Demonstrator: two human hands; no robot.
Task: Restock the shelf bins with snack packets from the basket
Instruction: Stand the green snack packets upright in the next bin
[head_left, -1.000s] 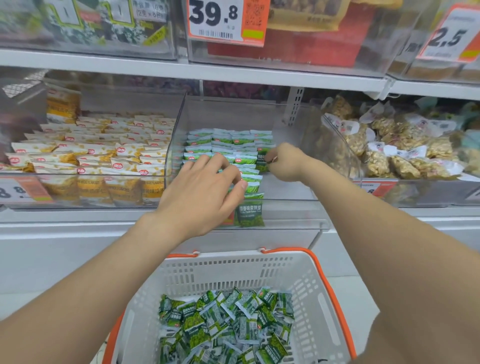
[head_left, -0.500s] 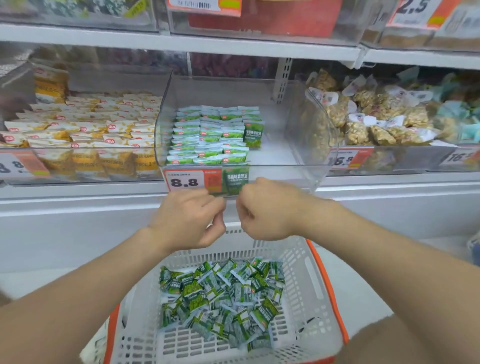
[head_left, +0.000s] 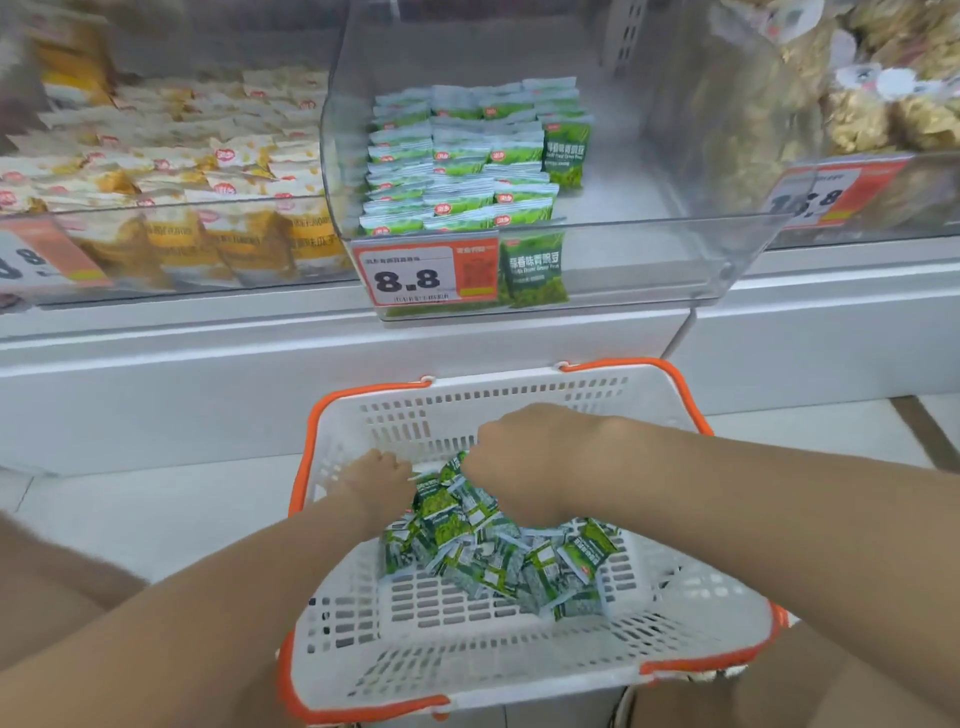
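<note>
Below, the left hand (head_left: 379, 480) and right hand (head_left: 524, 457) reach into the white, orange-rimmed basket (head_left: 519, 387). Both rest on the far edge of the heap of green snack packets (head_left: 493, 556) at the basket's middle. Fingers of both curl down among the packets; whether either holds one cannot be told. Above, the clear shelf bin (head_left: 649, 249) carries stacked packet rows (head_left: 457, 171) along its left side, with a price tag (head_left: 415, 275) on its front wall.

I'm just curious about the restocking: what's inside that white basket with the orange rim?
A loose heap of green snack packets lies in the basket. The left hand and right hand reach into it, covering packets beneath; whether their fingers grip any is hidden.
</note>
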